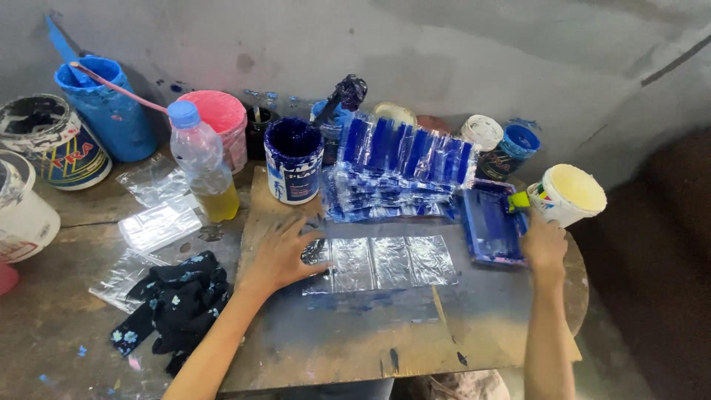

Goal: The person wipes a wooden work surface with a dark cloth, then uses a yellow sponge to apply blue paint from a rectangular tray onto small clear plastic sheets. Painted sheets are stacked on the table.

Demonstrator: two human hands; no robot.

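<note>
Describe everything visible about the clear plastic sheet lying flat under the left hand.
The clear plastic sheet is a thin, glossy, crinkled strip divided by creases into about four panels. It lies flat on the blue-stained board, long side running left to right, in front of the stack of blue-inked sheets. The left hand presses its left end with spread fingers; a dark smudge shows there. The right hand is apart from it, at the blue tray.
</note>
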